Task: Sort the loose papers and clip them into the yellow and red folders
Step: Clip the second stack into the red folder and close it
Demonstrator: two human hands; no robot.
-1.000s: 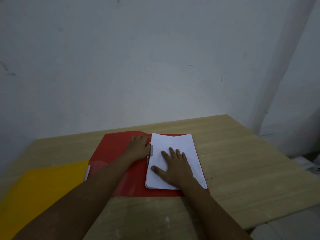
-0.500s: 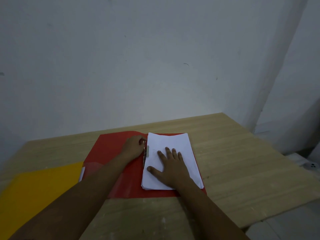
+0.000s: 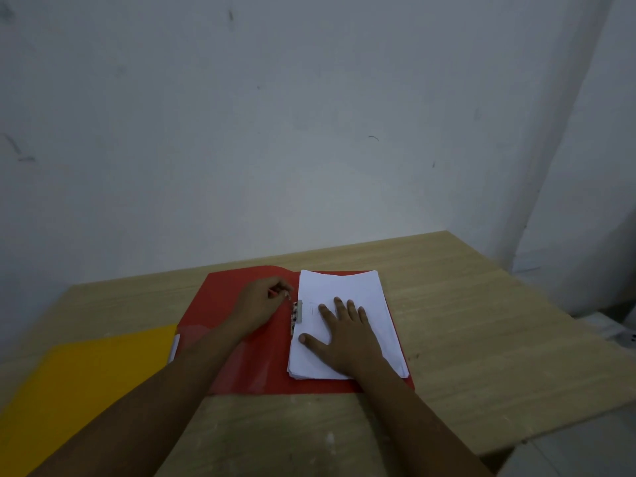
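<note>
A: What lies on the table (image 3: 481, 315)?

B: A red folder (image 3: 237, 359) lies open and flat near the middle of the pale wooden top; a stack of white papers (image 3: 347, 290) sits on its right half, with a small metal clip (image 3: 297, 313) at the stack's left edge, along the folder's spine; a yellow folder (image 3: 79, 383) lies closed at the near left, its right edge just beside the red one, with a sliver of white paper showing at that edge.

A: Where are the hands?

B: The right hand (image 3: 344, 339) rests palm down on the lower part of the stack; its fingers (image 3: 325, 313) are spread apart and flat on the top sheet, gripping nothing; the left hand (image 3: 261, 301) rests on the folder's left half, just beside the clip's far end; its fingers (image 3: 284, 290) are curled together, and I cannot tell whether they pinch anything.

A: And behind?

B: A plain grey wall (image 3: 275, 132) stands right behind the table.
</note>
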